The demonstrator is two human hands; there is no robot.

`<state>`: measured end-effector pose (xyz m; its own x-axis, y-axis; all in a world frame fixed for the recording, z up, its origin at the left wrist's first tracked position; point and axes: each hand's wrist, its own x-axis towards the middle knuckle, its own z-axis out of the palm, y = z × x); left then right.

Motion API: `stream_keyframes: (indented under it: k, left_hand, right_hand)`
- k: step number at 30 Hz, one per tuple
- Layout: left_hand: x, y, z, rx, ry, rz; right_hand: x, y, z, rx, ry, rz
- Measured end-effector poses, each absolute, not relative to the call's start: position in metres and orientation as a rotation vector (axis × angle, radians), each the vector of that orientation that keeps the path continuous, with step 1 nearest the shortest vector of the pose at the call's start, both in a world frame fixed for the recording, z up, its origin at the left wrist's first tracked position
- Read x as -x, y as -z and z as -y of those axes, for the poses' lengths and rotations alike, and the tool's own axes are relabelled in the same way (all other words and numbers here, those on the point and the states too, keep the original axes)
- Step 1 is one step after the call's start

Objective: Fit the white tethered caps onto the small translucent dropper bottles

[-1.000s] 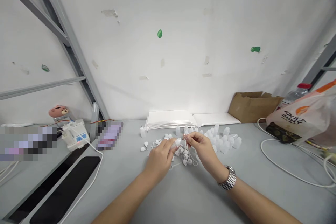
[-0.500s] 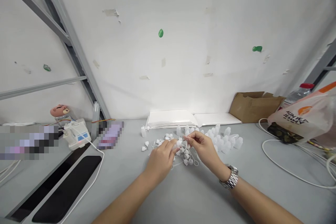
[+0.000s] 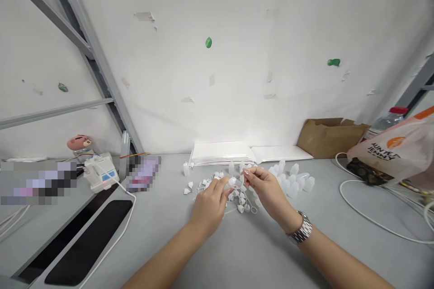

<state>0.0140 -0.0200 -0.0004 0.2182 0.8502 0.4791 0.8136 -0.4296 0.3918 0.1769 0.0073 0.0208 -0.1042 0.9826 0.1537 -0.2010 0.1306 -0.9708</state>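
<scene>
we see the left hand (image 3: 210,202) and right hand (image 3: 267,192) meeting over a scatter of small white caps (image 3: 237,198) on the grey table (image 3: 237,253). the left fingers pinch a small translucent bottle (image 3: 231,182); the right fingers pinch narrowly beside it, on what we cannot tell. more empty bottles (image 3: 291,178) lie just right. far right, an open cardboard box (image 3: 328,135), contents hidden.

White wall (image 3: 237,31) with tape scraps and green blobs (image 3: 208,42) backs the grey table (image 3: 237,253). Left of the wall, slanted grey metal frame (image 3: 88,49). Brown cardboard box (image 3: 330,132) at wall's base, right. Bright, even light.
</scene>
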Motion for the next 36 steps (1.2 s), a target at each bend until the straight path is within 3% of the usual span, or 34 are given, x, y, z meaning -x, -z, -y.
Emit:
stream_keyframes:
  k: [5, 18, 36]
  left_hand:
    - [-0.0152, 0.0012, 0.0212, -2.420, -1.044, -1.621]
    - [-0.0150, 0.0013, 0.0212, -2.423, -1.036, -1.640]
    - [-0.0144, 0.0007, 0.0212, -2.472, -0.997, -1.676]
  right_hand:
    - [-0.1730, -0.0228, -0.0047, 0.814, -1.461, 1.116]
    - [-0.1737, -0.0207, -0.0054, 0.787, -1.492, 1.078]
    - [-0.1729, -0.0195, -0.0045, 0.924, -1.293, 1.252]
